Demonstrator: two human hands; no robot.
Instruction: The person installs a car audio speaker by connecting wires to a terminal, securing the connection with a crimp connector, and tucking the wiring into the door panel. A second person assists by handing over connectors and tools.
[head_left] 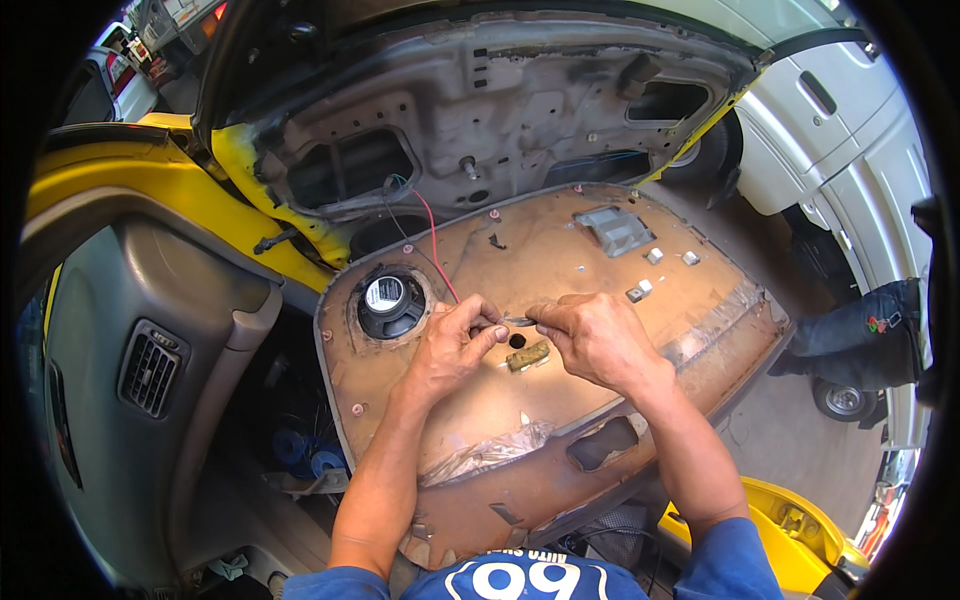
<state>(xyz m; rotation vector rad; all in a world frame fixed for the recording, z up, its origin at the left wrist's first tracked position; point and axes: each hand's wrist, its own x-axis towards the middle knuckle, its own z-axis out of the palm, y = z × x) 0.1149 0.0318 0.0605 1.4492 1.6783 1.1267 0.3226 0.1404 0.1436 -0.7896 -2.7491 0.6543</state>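
My left hand (458, 345) is closed in a pinch above a brown door panel (450, 400). A red wire (434, 240) runs down from the bare metal door and ends at these fingers. Facing it, my right hand (605, 338) pinches a small dark, thin metal piece (520, 321), which points toward the left fingertips; its kind is too small to tell. Just below my hands lies a worn tan block (528, 357), next to a round hole (517, 341) in the panel. A round black speaker (390, 303) sits in the panel left of my left hand.
Behind the panel stands the yellow door (440, 110) with its inner metal bare. A dashboard (150, 330) with an air vent is at left. Small white clips (640, 290) and a grey plastic piece (613, 232) are on the panel. A person's leg (850, 330) and a white vehicle (840, 130) are at right.
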